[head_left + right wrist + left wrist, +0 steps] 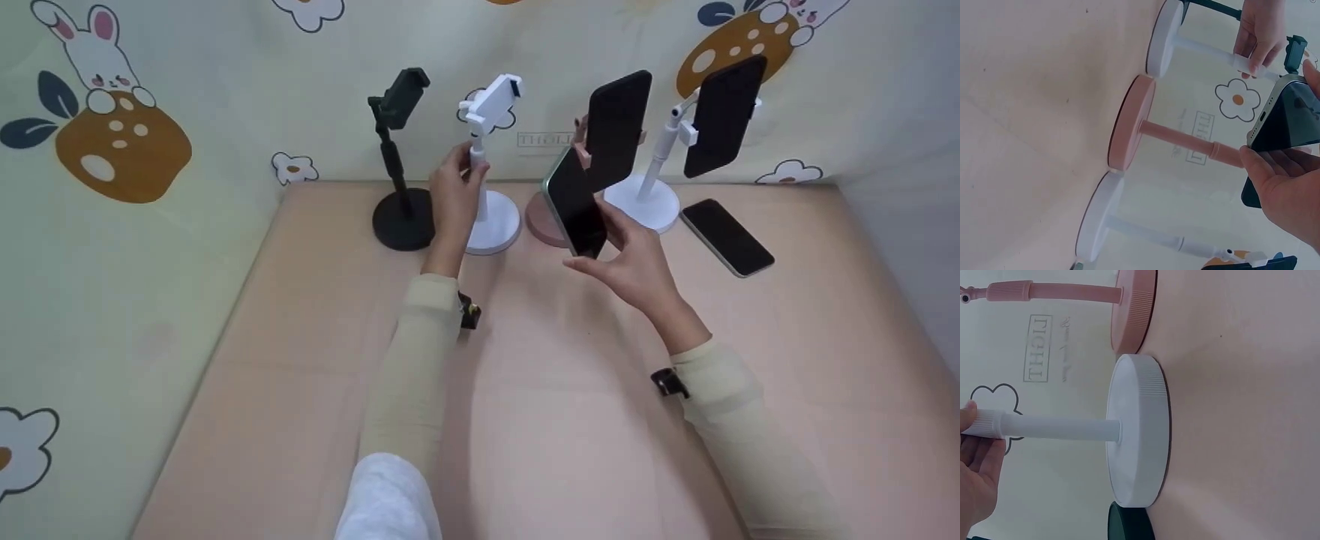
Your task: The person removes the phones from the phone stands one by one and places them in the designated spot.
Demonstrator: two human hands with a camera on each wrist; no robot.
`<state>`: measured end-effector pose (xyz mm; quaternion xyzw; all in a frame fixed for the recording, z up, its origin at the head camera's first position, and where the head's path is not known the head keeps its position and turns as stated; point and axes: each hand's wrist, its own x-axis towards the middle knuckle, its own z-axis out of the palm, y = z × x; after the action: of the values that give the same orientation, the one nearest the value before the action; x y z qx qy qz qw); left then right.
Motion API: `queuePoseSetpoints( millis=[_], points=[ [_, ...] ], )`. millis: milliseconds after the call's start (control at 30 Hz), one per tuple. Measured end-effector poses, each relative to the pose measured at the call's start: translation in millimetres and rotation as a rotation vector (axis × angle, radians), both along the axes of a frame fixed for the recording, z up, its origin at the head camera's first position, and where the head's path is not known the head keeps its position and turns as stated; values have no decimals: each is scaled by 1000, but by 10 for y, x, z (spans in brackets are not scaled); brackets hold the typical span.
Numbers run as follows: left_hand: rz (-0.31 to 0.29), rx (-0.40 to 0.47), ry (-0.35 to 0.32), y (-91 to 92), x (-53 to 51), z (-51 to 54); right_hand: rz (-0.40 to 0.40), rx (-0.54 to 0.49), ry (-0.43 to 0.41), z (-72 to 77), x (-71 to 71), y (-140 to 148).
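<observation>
In the head view my left hand [456, 196] grips the upper post of a white phone stand [495, 225], whose white clamp at the top holds no phone. The left wrist view shows thumb and fingers around the ribbed collar of that post. My right hand [637, 259] holds a smartphone [576, 201] by its edges, dark screen up and tilted, in front of the pink phone stand [545, 220]. The pink stand carries another phone [619, 129] and is partly hidden behind the held one. In the right wrist view the held phone's pale edge [1266, 115] shows between thumb and fingers.
Left of the white stand stands a black phone stand [403, 225] with a bare clamp. To the right, a second white stand [651, 202] bears a phone [726, 116]. Another phone [727, 238] lies flat on the table [540, 420]. A patterned backdrop [225, 90] rises behind.
</observation>
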<state>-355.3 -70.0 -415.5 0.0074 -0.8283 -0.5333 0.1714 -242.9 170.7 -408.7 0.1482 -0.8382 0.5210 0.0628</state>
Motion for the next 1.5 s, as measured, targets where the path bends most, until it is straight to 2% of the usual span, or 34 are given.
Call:
queuePoseSetpoints(
  millis=[300,467,800,1333,1500],
  points=[
    [-18,19,44,-70,78,-44,-32,-9,-13,-12,16,100],
    [-29,43,67,-126,137,-60,-46,21,-20,-19,29,135],
    [-66,55,26,-183,255,-27,-55,52,-39,-36,72,213],
    [-97,-12,7,-297,428,-36,-69,104,-58,-59,115,362],
    [-113,-55,-35,-323,499,-20,-68,116,-60,-70,139,411]
  ],
)
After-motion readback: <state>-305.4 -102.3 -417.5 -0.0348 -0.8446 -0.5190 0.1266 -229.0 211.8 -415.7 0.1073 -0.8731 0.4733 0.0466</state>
